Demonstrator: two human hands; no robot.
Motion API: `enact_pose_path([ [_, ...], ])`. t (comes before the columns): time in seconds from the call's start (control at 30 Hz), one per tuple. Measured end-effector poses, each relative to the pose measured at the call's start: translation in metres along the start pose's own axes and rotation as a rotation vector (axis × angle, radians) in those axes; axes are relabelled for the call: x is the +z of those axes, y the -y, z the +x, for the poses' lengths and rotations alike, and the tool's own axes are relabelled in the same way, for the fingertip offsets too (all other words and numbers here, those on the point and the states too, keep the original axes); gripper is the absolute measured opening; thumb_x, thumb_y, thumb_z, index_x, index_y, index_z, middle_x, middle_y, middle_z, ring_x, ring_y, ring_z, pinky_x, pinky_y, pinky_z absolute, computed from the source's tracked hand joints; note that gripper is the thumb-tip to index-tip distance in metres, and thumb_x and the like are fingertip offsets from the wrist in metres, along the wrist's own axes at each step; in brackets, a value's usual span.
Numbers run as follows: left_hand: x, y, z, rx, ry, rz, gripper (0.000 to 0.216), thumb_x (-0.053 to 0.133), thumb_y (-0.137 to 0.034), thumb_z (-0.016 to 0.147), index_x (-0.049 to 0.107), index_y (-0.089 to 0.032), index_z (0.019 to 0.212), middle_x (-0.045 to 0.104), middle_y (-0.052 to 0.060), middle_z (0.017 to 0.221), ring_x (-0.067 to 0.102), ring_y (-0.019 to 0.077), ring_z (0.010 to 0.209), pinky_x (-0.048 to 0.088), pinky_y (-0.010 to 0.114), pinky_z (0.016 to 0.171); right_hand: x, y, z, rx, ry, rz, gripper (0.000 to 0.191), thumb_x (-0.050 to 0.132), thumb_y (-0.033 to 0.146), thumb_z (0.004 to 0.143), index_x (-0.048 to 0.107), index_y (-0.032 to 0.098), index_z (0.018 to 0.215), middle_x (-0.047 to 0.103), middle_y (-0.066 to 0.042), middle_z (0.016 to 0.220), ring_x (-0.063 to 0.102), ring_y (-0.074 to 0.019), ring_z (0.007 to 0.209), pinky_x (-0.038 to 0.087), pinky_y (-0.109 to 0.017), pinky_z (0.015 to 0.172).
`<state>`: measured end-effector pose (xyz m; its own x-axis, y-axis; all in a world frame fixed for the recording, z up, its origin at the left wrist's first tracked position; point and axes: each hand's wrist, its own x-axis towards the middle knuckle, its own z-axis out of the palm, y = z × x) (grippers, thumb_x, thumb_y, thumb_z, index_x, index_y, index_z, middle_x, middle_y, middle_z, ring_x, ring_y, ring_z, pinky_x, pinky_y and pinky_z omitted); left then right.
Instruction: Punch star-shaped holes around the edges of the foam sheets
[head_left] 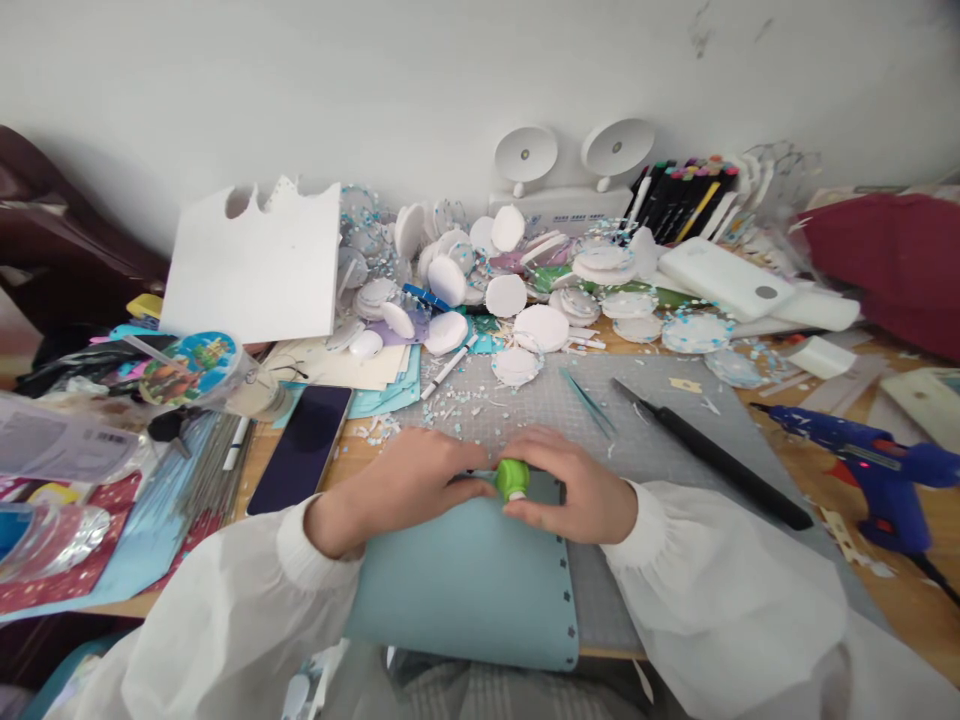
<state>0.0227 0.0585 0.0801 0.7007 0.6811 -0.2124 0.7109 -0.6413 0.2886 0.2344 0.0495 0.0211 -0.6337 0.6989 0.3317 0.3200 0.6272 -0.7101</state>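
A sheet of light blue craft paper (465, 585) lies in front of me and reaches past the near table edge. Small flower-shaped holes run down its right side. My right hand (574, 485) grips a small green craft punch (513, 479) between thumb and fingers, at the sheet's far edge. My left hand (412, 480) holds the paper's far edge just left of the punch, its thumb on top and close to the punch. The undersides of both hands' fingers are partly hidden.
A grey cutting mat (637, 390) bears tweezers (589, 402), a black-handled knife (712, 455) and paper bits. Right is a blue glue gun (862, 460); left, a phone (300, 450). White discs (506, 296) pile up behind, before a twin-head lamp (570, 205) and markers (679, 200).
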Motion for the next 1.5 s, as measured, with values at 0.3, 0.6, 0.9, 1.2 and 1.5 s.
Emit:
enact_pose_path([
  [0.3,0.000,-0.001,0.000,0.033,-0.009,0.012,0.017,0.052,-0.036,0.090,0.064,-0.024,0.092,0.068,-0.002,0.072,0.064,0.0162,0.068,0.032,0.024,0.056,0.001,-0.002,-0.002,0.071,0.014,0.099,0.040,0.069,0.045,0.076,0.060,0.015,0.102,0.065,-0.009,0.089,0.061,-0.0205,0.083,0.049,-0.034,0.075],
  [0.6,0.001,-0.001,0.002,0.041,-0.027,0.030,0.019,0.051,-0.036,0.090,0.064,-0.023,0.087,0.068,-0.002,0.070,0.064,0.0153,0.067,0.031,0.024,0.054,0.006,0.000,-0.001,0.050,-0.065,0.024,0.032,0.062,0.049,0.079,0.059,0.018,0.089,0.062,-0.006,0.078,0.059,-0.0220,0.078,0.043,-0.038,0.075],
  [0.9,-0.008,-0.013,0.003,0.013,-0.066,0.030,0.033,0.060,-0.046,0.075,0.058,-0.020,0.095,0.067,0.002,0.088,0.063,0.0222,0.081,0.043,0.030,0.068,0.010,-0.003,0.000,0.052,-0.094,-0.060,0.019,0.064,0.032,0.077,0.057,0.019,0.089,0.062,-0.004,0.079,0.057,-0.0220,0.077,0.037,-0.044,0.085],
  [1.2,0.004,-0.024,0.025,-0.004,-0.062,0.143,0.052,0.058,-0.065,0.071,0.058,-0.016,0.086,0.067,0.009,0.082,0.065,0.0299,0.080,0.048,0.039,0.070,0.010,-0.001,0.000,0.061,-0.053,-0.115,0.017,0.059,0.022,0.070,0.055,0.020,0.086,0.059,-0.002,0.077,0.056,-0.0210,0.077,0.035,-0.045,0.090],
  [1.5,0.003,-0.014,0.019,-0.016,0.029,0.182,0.057,0.059,-0.073,0.066,0.064,-0.018,0.083,0.069,0.008,0.073,0.067,0.0292,0.069,0.043,0.031,0.056,0.009,-0.004,-0.001,0.042,-0.058,-0.085,0.023,0.067,0.034,0.075,0.056,0.019,0.090,0.060,-0.003,0.076,0.057,-0.0215,0.076,0.036,-0.047,0.089],
])
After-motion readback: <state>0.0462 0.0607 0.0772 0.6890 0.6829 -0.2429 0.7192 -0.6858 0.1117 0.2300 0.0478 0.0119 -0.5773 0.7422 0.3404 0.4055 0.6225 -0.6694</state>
